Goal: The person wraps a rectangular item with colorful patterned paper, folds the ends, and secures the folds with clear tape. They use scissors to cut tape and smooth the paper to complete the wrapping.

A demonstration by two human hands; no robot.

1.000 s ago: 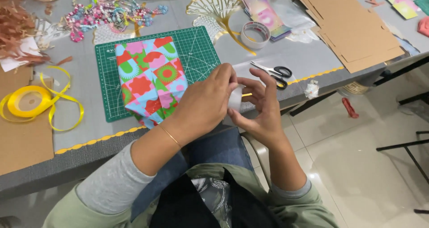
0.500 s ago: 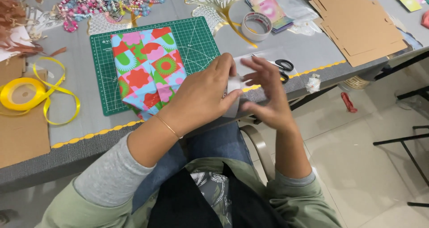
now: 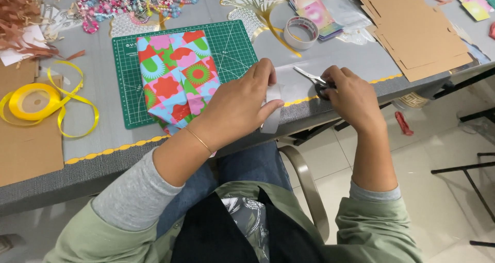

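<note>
Right hand (image 3: 351,95) moved from tape strip (image 3: 271,111) to scissors (image 3: 315,81) at surface (image 3: 93,134) edge, fingers closed on handles. Your left hand (image 3: 242,105) pinches strip beside wrapped box (image 3: 178,77). Keep strip taut, cut square.

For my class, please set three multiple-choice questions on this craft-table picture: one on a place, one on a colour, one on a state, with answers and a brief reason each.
1. Where does the wrapped parcel lie?
A on the green cutting mat
B on the floor
C on the cardboard sheets

2. What colour is the ribbon spool?
A red
B yellow
C blue

3. What is the right hand doing?
A resting in the lap
B lifting the tape roll
C gripping the scissors

Answers: 1 A, the mat shows around the parcel. 2 B, spool and loose ribbon are yellow. 3 C, its fingers cover the handles, blades lying on the table.
</note>
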